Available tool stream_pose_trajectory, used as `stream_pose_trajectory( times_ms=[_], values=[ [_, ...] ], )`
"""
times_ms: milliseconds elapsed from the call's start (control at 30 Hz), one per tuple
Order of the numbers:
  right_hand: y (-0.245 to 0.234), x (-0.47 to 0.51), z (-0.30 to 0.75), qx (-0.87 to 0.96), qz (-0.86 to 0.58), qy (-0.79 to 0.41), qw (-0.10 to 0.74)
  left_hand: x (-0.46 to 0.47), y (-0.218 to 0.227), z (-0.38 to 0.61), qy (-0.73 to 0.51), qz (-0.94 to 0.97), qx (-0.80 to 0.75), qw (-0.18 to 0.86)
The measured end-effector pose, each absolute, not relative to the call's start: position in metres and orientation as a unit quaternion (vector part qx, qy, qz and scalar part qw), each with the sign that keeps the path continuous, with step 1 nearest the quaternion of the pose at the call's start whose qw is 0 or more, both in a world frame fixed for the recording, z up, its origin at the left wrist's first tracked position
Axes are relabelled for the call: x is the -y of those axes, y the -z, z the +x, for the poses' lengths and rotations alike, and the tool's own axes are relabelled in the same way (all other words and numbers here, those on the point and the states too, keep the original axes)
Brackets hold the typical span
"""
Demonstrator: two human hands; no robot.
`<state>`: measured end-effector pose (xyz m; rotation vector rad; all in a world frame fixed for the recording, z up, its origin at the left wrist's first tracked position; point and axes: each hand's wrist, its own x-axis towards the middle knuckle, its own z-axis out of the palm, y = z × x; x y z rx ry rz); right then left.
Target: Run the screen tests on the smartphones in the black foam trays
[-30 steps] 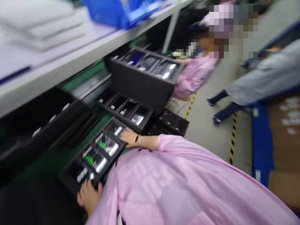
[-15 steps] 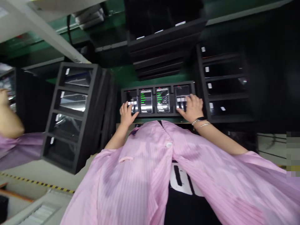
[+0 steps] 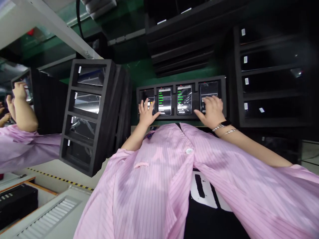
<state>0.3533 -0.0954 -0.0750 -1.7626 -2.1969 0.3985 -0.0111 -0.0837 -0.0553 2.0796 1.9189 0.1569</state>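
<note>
A black foam tray (image 3: 171,117) in front of me holds several smartphones in a row. My left hand (image 3: 147,114), fingers spread, is over the leftmost phone (image 3: 147,94), its fingertips at the screen. Over the rightmost phone (image 3: 208,89) lies my right hand (image 3: 211,111), also spread, covering the lower part of that screen. Whether the fingertips press the glass, I cannot tell. Between my hands, one middle phone (image 3: 164,101) and another middle phone (image 3: 184,99) show lit screens with green and white lines of text.
To the left, a tilted stack of black foam trays (image 3: 99,116) carries phones. Another phone tray (image 3: 239,116) sits at the right, and stacked trays (image 3: 181,49) stand behind. A co-worker's arm (image 3: 25,109) reaches in at far left. A pale metal post (image 3: 62,33) slants overhead.
The view has shifted, so the tray and my hands appear further right. Both hands stay over the outer phones. Yellow now shows beside the white on the leftmost phone's screen.
</note>
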Motion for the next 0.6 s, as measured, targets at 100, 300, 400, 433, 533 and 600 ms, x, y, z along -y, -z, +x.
stream_pose_trajectory(
  times_ms=[100, 300, 400, 433, 533, 600],
  values=[
    [0.075, 0.101, 0.328, 0.805, -0.554, -0.169, 0.131, 0.086, 0.058, 0.001, -0.053, 0.747, -0.643, 0.161],
    [0.087, 0.102, 0.305, 0.834, -0.508, -0.197, 0.091, 0.088, 0.066, 0.014, -0.053, 0.755, -0.632, 0.166],
    [0.089, 0.101, 0.304, 0.831, -0.512, -0.193, 0.098, 0.088, 0.068, 0.013, -0.061, 0.755, -0.631, 0.169],
    [0.089, 0.101, 0.303, 0.829, -0.515, -0.191, 0.101, 0.087, 0.068, 0.012, -0.062, 0.755, -0.631, 0.17],
    [0.087, 0.1, 0.299, 0.829, -0.517, -0.188, 0.101, 0.085, 0.067, 0.014, -0.058, 0.755, -0.631, 0.168],
    [0.085, 0.098, 0.298, 0.832, -0.513, -0.19, 0.093, 0.084, 0.065, 0.015, -0.058, 0.755, -0.632, 0.164]
  ],
)
